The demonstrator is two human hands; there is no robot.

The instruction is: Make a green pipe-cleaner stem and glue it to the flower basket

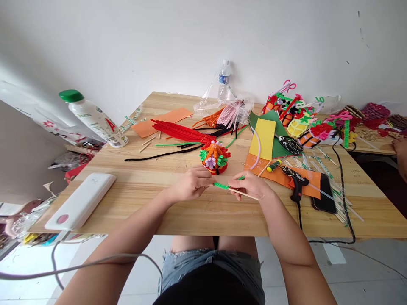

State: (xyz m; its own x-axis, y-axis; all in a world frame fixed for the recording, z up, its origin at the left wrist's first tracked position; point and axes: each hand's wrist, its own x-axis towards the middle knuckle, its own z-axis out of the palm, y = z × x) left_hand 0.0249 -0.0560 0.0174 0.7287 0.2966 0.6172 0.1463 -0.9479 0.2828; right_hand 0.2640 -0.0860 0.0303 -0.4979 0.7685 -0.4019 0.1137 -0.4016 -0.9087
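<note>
Between my hands runs a thin wooden stick (243,193) with a green pipe cleaner (221,185) coiled around part of it. My left hand (194,183) is closed, pinching the left end of the coil. The fingers of my right hand (246,185) are closed on the green pipe cleaner, whose loose end pokes up above them, while the stick passes beneath toward the wrist. Just behind my hands stands a small pipe-cleaner ornament (215,157) with orange, green and lilac flowers on a red and black base.
A glue gun (297,186), a phone (323,192), black scissors (290,145) and paper sticks crowd the right. Red pipe cleaners (181,130) lie behind the ornament. At left are a white power bank (81,201) and a white bottle (95,120). Another person's hand (400,148) shows far right.
</note>
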